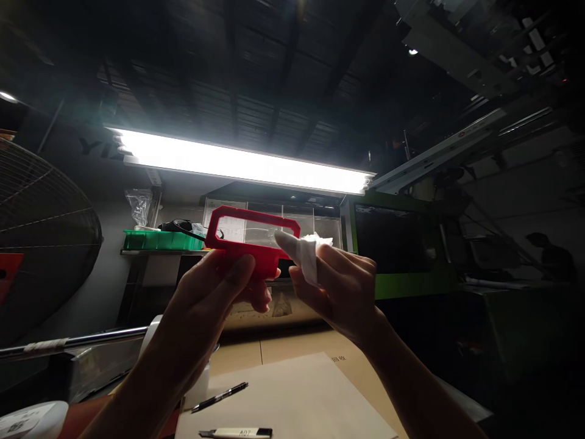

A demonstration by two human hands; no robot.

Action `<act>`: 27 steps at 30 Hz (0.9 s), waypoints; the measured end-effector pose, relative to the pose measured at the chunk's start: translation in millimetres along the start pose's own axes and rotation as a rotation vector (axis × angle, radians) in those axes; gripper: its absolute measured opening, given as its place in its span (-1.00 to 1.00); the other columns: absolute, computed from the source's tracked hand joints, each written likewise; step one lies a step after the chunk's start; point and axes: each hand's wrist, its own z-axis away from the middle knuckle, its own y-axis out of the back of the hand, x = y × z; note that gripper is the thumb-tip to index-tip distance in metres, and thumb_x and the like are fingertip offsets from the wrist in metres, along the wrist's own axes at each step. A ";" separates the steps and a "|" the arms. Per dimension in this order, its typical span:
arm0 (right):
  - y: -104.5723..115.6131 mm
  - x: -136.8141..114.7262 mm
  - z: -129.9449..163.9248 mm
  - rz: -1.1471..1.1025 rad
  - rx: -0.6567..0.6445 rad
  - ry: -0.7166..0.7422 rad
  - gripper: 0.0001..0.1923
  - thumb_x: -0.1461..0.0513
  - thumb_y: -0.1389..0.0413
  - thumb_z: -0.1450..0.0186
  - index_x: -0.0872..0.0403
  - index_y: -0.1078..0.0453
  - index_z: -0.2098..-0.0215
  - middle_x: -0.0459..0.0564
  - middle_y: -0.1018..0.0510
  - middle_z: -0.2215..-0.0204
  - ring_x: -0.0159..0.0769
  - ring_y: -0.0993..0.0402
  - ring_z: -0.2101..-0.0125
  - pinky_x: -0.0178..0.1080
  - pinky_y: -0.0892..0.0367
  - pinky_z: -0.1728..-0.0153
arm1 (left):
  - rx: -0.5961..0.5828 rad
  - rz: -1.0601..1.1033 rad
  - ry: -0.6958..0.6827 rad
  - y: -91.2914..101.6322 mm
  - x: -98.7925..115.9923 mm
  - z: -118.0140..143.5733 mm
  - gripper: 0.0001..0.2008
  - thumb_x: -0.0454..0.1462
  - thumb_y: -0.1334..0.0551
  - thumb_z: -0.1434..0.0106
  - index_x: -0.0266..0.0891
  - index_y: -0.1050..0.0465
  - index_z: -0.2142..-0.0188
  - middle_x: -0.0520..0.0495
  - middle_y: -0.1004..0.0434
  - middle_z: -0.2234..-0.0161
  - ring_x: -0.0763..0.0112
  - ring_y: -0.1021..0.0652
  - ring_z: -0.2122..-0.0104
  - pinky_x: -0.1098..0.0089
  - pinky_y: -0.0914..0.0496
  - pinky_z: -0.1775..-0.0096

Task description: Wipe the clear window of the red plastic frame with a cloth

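Observation:
My left hand (219, 286) holds a red plastic frame part (247, 241) by its lower edge, raised toward the bright tube light (242, 163). The part has a rectangular opening through which the light shows. My right hand (336, 286) is beside it on the right. A white cloth (305, 253) is wrapped around its index finger, which touches the part's right end.
A brown cardboard sheet (292, 396) lies below on the bench with a black pen (219, 397) and a utility knife (237, 433). A green tray (159, 239) sits on a shelf at the left. A large fan (41, 238) stands far left, a green machine (402, 244) at the right.

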 end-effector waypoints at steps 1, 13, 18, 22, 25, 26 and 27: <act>-0.6 0.8 -0.6 0.040 -0.016 0.015 -0.83 0.23 -0.07 -0.28 0.11 -0.49 0.33 -0.22 -0.17 0.67 -0.53 -0.02 0.66 -0.36 -0.01 0.63 | -0.007 -0.012 -0.005 -0.3 0.4 0.0 -0.85 -0.28 -0.18 -0.22 -0.19 -0.51 0.44 0.06 -0.50 0.59 0.52 -0.48 0.59 0.54 -0.41 0.48; 5.1 2.5 -0.3 -0.067 -0.006 0.077 -0.76 0.25 -0.04 -0.24 0.07 -0.38 0.58 -0.23 -0.05 0.72 -0.50 0.09 0.67 -0.36 0.04 0.65 | -0.017 -0.012 0.004 1.1 0.2 -2.5 -0.85 -0.26 -0.18 -0.23 -0.17 -0.51 0.42 0.05 -0.52 0.56 0.49 -0.49 0.57 0.51 -0.43 0.48; 1.3 6.0 -1.9 -0.027 -0.048 0.088 -0.85 0.21 -0.08 -0.25 0.08 -0.46 0.41 -0.24 -0.10 0.69 -0.51 0.02 0.66 -0.36 0.03 0.64 | -0.014 0.011 -0.002 0.8 0.4 -2.2 -0.86 -0.28 -0.19 -0.22 -0.17 -0.53 0.41 0.05 -0.53 0.56 0.50 -0.49 0.58 0.52 -0.42 0.50; -2.1 6.6 8.6 -0.123 -0.109 0.175 -0.77 0.19 -0.09 -0.22 0.08 -0.33 0.58 -0.23 -0.11 0.69 -0.49 0.05 0.65 -0.33 0.05 0.64 | 0.003 0.044 -0.006 3.8 -2.0 -2.7 -0.87 -0.30 -0.21 -0.19 -0.18 -0.50 0.46 0.06 -0.52 0.58 0.48 -0.50 0.61 0.51 -0.42 0.55; -0.6 8.3 12.2 -0.178 -0.070 0.157 -0.77 0.26 -0.08 -0.19 0.07 -0.28 0.62 -0.23 -0.09 0.70 -0.49 0.08 0.65 -0.32 0.06 0.65 | 0.024 0.046 0.008 2.6 -1.2 -1.9 -0.86 -0.31 -0.20 -0.20 -0.20 -0.49 0.47 0.05 -0.51 0.58 0.48 -0.49 0.61 0.51 -0.43 0.54; 0.5 9.5 11.4 -0.191 -0.040 0.125 -0.77 0.27 -0.07 -0.20 0.07 -0.29 0.62 -0.23 -0.08 0.70 -0.49 0.08 0.66 -0.33 0.05 0.65 | 0.028 0.045 0.016 1.5 -0.4 -1.4 -0.87 -0.31 -0.19 -0.21 -0.20 -0.50 0.44 0.05 -0.52 0.57 0.48 -0.50 0.60 0.51 -0.43 0.53; 1.5 10.8 9.8 -0.197 -0.020 0.087 -0.76 0.27 -0.06 -0.22 0.08 -0.30 0.61 -0.23 -0.08 0.71 -0.50 0.07 0.67 -0.34 0.04 0.65 | 0.029 0.047 0.016 0.2 0.5 -0.9 -0.87 -0.30 -0.19 -0.21 -0.21 -0.50 0.42 0.04 -0.52 0.57 0.49 -0.50 0.59 0.51 -0.43 0.53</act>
